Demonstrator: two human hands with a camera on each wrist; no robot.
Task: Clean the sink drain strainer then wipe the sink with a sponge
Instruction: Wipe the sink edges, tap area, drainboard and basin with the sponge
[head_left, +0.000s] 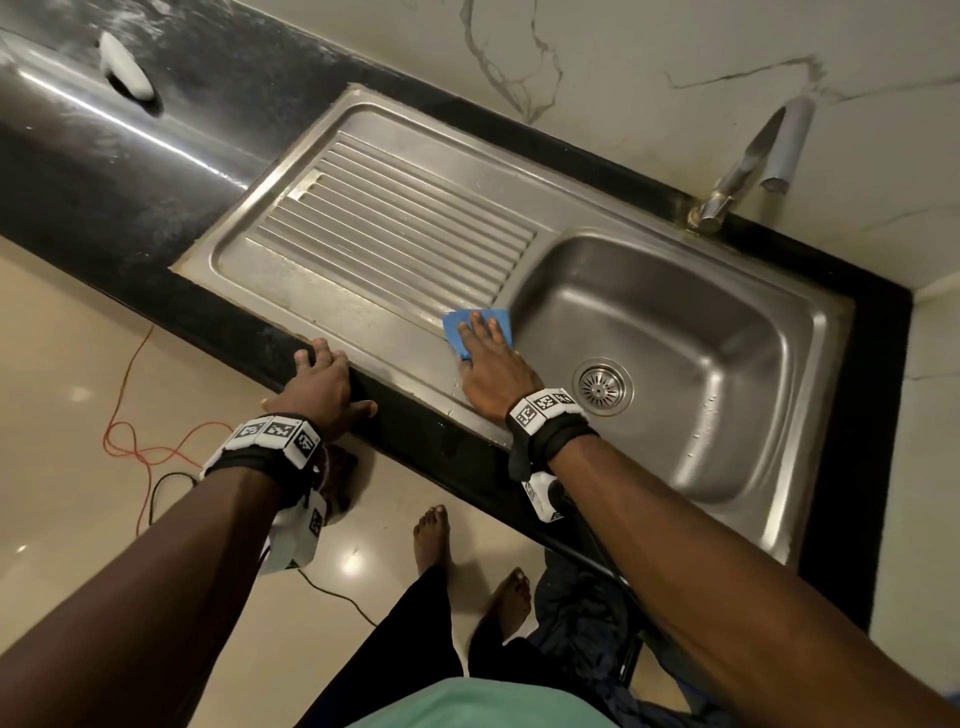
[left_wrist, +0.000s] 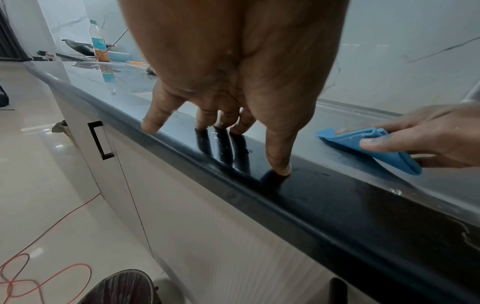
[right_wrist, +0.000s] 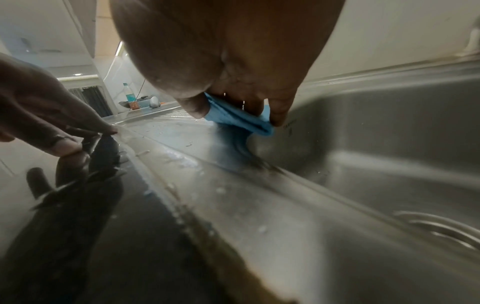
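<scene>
The steel sink (head_left: 810, 332) has a ribbed drainboard (head_left: 395, 228) on its left. A round drain strainer (head_left: 602, 387) sits in the basin floor, also seen as the strainer (right_wrist: 441, 230) in the right wrist view. My right hand (head_left: 485, 358) presses a folded blue sponge (head_left: 478, 325) onto the steel where drainboard and basin rim meet. Thumb and fingers pinch the sponge (right_wrist: 239, 119), and the left wrist view shows the same sponge (left_wrist: 363, 142). My left hand (head_left: 322, 382) rests open on the black counter edge (head_left: 410, 415), its fingertips (left_wrist: 279, 168) touching the stone.
A faucet (head_left: 748, 166) stands behind the basin by the marble wall. A white object (head_left: 124, 67) lies far left on the wet black counter. An orange cable (head_left: 130, 426) loops on the floor. A lined bin (left_wrist: 122, 288) stands below the cabinet. A bottle (left_wrist: 98, 41) stands farther along.
</scene>
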